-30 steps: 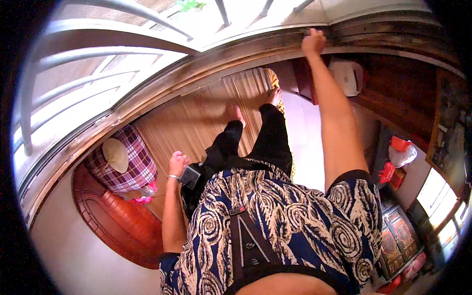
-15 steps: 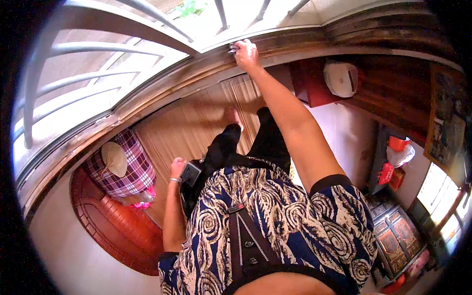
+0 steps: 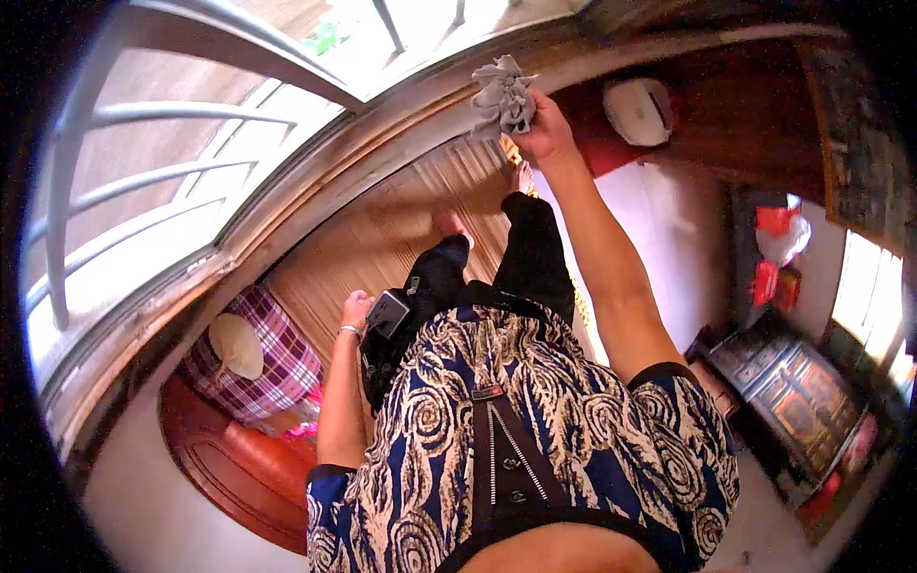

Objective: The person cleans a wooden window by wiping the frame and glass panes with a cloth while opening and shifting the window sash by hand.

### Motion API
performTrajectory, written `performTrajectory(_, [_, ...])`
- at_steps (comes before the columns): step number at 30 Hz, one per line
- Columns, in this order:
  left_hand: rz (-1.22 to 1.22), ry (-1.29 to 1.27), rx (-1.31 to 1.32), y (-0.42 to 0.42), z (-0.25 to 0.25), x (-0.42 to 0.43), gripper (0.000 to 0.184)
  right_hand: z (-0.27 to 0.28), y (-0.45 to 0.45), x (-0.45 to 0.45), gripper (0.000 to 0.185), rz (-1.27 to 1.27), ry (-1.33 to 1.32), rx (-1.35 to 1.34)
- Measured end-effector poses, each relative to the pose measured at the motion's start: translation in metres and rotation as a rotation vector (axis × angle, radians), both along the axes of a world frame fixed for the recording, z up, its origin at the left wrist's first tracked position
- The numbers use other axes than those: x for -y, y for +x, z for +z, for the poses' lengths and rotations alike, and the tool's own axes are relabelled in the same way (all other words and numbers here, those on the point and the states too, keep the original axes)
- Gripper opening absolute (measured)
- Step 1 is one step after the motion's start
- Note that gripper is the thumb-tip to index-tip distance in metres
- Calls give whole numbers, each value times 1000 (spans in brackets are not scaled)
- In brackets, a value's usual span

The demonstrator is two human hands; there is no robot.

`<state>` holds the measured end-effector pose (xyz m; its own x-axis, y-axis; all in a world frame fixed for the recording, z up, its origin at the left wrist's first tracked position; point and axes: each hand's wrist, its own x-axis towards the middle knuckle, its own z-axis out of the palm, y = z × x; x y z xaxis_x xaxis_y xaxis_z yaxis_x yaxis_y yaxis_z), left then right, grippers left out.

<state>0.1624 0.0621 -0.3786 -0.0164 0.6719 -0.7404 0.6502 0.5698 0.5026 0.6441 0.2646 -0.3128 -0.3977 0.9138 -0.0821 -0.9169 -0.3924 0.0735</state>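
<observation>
My right hand (image 3: 547,132) is closed around a crumpled grey cloth (image 3: 506,95), which bunches out past the fingers beside the window ledge (image 3: 420,116). Low on the other side, my left hand (image 3: 358,307) has its fingers curled in. A small dark box-like device (image 3: 387,313) sits right next to it at my waist. Whether the left hand touches the device or has anything in it, I cannot make out.
Metal window bars (image 3: 191,113) curve along the left. Beneath my feet lies a striped mat (image 3: 353,239). A plaid cloth (image 3: 287,349) with a round pale fan-like thing (image 3: 236,346) rests by a red-brown headboard (image 3: 205,454). A white object (image 3: 638,112) stands at upper right.
My right hand has come away from the window ledge, moving right. The grey cloth, barely visible in it before, now shows fully. The left hand has stayed low beside the device.
</observation>
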Motion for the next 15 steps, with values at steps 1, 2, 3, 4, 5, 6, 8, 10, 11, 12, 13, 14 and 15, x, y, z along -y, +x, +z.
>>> performTrajectory(1, [-29, -9, 8, 2, 8, -12, 18, 1, 1, 10, 30, -29, -9, 8])
performTrajectory(2, [6, -57, 17, 6, 15, -24, 15, 1, 1, 20, 29, -90, -99, 96])
performTrajectory(3, [51, -102, 20, 9, 16, -33, 13, 0, -1, 27, 29, -141, -188, 177])
performTrajectory(4, [121, -96, 121, 6, 13, -42, 12, 8, -2, 39, 28, -192, -333, 279])
performTrajectory(5, [15, -79, -1, 3, 11, -53, 16, 4, 1, 50, 28, -200, -341, 276])
performTrajectory(6, [83, -86, 40, 1, 3, -61, 17, -5, 8, 64, 28, -214, -353, 279])
performTrajectory(8, [136, -55, 62, 2, -6, -86, 19, -29, 17, 69, 27, -230, -425, 363])
performTrajectory(10, [-21, 7, 47, 18, 0, -112, 23, -59, 31, 95, 27, -289, -400, 378])
performTrajectory(11, [-138, 45, 27, 26, 1, -125, 26, -85, 46, 112, 27, -257, -461, 277])
performTrajectory(12, [-279, -16, -48, 35, -5, -143, 30, -92, 50, 125, 28, -308, -526, 380])
performTrajectory(13, [-415, 104, -106, 41, -17, -156, 30, -81, 45, 134, 30, -348, -531, 475])
performTrajectory(14, [-505, 157, -117, 65, -6, -171, 32, -96, 55, 143, 31, -318, -484, 514])
performTrajectory(15, [-547, 341, -118, 78, -17, -179, 31, -97, 60, 155, 33, -271, -402, 325])
